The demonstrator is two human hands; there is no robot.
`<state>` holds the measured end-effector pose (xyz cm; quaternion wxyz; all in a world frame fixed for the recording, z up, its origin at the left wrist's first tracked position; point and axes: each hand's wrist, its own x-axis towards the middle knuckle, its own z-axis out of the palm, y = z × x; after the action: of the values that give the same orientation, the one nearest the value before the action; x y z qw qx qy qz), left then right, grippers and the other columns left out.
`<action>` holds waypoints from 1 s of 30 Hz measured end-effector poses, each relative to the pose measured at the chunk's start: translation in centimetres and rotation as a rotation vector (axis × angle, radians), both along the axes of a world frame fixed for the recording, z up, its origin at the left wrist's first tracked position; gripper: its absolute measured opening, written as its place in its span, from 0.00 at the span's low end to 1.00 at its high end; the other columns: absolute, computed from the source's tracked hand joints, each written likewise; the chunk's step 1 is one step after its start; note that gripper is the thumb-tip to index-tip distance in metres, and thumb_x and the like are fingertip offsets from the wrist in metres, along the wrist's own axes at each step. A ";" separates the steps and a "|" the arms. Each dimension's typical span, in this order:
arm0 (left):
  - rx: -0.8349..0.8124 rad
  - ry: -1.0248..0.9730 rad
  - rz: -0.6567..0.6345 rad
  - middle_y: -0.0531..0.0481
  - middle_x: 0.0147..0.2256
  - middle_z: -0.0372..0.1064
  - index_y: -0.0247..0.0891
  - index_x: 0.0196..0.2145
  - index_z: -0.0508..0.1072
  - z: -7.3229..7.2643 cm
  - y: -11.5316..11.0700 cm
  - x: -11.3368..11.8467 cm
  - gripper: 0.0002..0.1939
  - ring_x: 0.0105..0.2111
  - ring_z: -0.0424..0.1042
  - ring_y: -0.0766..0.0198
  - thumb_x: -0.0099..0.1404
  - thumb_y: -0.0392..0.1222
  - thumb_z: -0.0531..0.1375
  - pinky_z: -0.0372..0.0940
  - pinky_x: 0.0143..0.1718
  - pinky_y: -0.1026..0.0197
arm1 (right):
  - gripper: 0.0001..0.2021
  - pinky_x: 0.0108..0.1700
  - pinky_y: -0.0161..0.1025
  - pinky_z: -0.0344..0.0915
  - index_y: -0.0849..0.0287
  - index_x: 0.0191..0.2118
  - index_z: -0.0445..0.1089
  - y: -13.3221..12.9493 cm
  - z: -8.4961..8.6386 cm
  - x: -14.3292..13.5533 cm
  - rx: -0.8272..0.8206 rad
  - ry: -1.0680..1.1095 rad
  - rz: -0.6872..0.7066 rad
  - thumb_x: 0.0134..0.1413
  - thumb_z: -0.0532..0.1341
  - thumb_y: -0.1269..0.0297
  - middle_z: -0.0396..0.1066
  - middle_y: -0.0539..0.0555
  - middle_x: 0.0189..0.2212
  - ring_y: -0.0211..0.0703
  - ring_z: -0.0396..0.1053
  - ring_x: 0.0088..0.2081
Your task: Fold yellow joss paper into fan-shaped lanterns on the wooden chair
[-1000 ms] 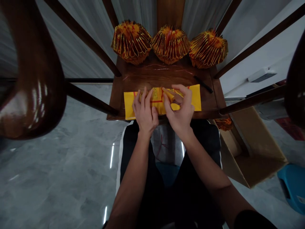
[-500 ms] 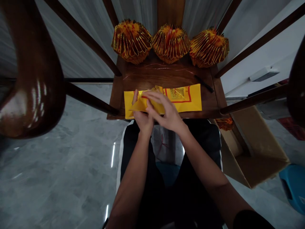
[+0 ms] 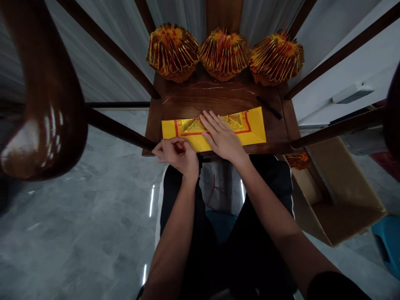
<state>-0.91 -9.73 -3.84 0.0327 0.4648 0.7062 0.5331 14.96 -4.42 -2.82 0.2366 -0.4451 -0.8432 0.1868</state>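
Observation:
A long strip of yellow paper (image 3: 256, 125), printed with a red border and a gold foil panel, lies across the front of the wooden seat (image 3: 187, 100). My right hand (image 3: 223, 139) rests flat on its middle, palm down with fingers extended, covering part of the foil. At the strip's lower left corner, my left hand (image 3: 178, 156) is closed with fingers curled and pinched together. That hand hides the corner, so the exact grip is partly hidden.
Three pleated gold and red paper ornaments (image 3: 225, 54) stand in a row along the seat's back. A thin black tool (image 3: 269, 107) lies right of the paper. An open cardboard box (image 3: 346, 187) is on the floor at right, near a blue stool (image 3: 387, 237).
The raised fold of yellow paper between my hands now lies flat. My right hand has moved right onto the strip; my left has come out to its lower left corner and closed.

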 end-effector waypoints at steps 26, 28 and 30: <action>-0.389 0.499 -0.765 0.36 0.69 0.70 0.44 0.78 0.58 3.4 0.8 -6.3 0.57 0.68 0.70 0.35 0.58 0.43 0.81 0.65 0.72 0.32 | 0.35 0.85 0.56 0.40 0.66 0.81 0.50 0.0 0.1 -1.5 0.066 -0.033 0.060 0.82 0.43 0.49 0.49 0.62 0.82 0.49 0.41 0.84; -0.393 0.486 -0.765 0.38 0.68 0.71 0.45 0.77 0.60 3.5 0.7 -6.1 0.57 0.67 0.71 0.36 0.57 0.39 0.81 0.66 0.72 0.33 | 0.34 0.85 0.56 0.38 0.66 0.81 0.51 -0.1 0.1 -1.9 0.065 -0.040 0.056 0.82 0.43 0.50 0.49 0.62 0.82 0.49 0.41 0.84; -0.390 0.461 -0.771 0.39 0.68 0.71 0.45 0.77 0.61 3.7 0.7 -6.1 0.57 0.67 0.71 0.37 0.56 0.38 0.81 0.66 0.73 0.34 | 0.34 0.85 0.56 0.37 0.66 0.81 0.51 -0.2 0.1 -2.4 0.056 -0.038 0.055 0.82 0.44 0.51 0.49 0.62 0.82 0.48 0.41 0.84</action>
<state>-7.00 -9.08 -0.13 0.1570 0.7837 0.5581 0.2229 12.60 -4.59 -2.77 0.2278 -0.4183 -0.8644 0.1610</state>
